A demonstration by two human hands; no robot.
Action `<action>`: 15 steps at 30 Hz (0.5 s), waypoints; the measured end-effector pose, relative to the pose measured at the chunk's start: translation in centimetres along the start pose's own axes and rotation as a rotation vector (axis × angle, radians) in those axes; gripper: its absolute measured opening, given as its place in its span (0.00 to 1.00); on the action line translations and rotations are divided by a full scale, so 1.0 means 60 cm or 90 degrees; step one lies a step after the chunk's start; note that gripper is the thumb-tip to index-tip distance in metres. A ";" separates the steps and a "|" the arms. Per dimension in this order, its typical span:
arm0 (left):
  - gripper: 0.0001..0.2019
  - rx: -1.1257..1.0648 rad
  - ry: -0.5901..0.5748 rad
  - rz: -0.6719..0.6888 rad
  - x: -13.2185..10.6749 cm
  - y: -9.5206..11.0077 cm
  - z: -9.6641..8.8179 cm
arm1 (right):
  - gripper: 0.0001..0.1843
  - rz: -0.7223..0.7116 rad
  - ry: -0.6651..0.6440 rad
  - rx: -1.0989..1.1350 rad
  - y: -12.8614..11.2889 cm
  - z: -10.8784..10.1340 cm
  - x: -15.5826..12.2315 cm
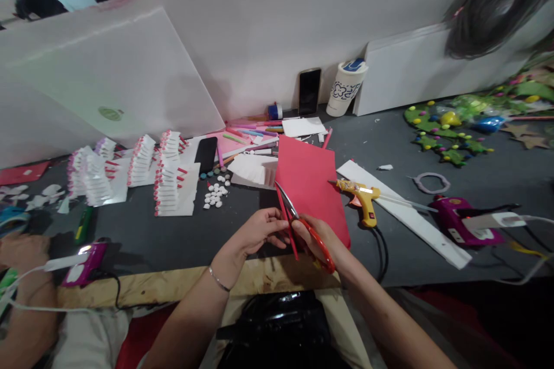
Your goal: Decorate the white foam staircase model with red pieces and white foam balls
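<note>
A red paper sheet (311, 184) is held up over the dark table near its front edge. My left hand (259, 230) pinches the sheet's lower left edge, where a thin red strip (286, 225) hangs partly cut off. My right hand (322, 239) grips red-handled scissors (303, 225), whose blades are open along the sheet's left side, pointing away from me.
A yellow glue gun (362, 199) lies right of the sheet on a white strip (407, 216). Purple glue guns (459, 222) (84, 259) sit at both sides. Stacks of white-and-pink paper pieces (168, 179), white pebbles (215, 191), pens, a phone (309, 91) and a cup (346, 87) lie behind. Another person's arm (21, 277) is at the left.
</note>
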State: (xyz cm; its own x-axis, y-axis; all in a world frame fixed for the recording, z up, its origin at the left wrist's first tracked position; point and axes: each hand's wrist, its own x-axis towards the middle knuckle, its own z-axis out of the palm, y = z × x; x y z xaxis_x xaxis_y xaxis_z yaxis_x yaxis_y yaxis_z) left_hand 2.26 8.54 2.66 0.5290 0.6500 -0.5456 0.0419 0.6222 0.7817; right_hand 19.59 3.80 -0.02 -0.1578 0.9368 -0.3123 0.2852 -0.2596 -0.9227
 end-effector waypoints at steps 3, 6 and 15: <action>0.19 -0.004 -0.001 0.003 -0.005 0.002 -0.003 | 0.29 0.007 0.013 0.019 0.003 0.001 0.007; 0.17 0.001 -0.033 -0.012 -0.017 0.004 -0.010 | 0.27 0.035 0.009 0.067 0.005 0.000 0.014; 0.06 -0.001 0.117 0.097 -0.010 0.039 -0.043 | 0.31 0.010 0.020 0.195 -0.004 -0.042 -0.033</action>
State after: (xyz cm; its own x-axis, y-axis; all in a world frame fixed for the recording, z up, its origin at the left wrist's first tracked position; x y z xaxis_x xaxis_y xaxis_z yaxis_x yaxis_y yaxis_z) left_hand -0.13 10.73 4.05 0.3652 0.8050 -0.4676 -0.0282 0.5116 0.8588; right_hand 22.23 2.59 1.42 -0.1241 0.9375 -0.3250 -0.0112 -0.3288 -0.9443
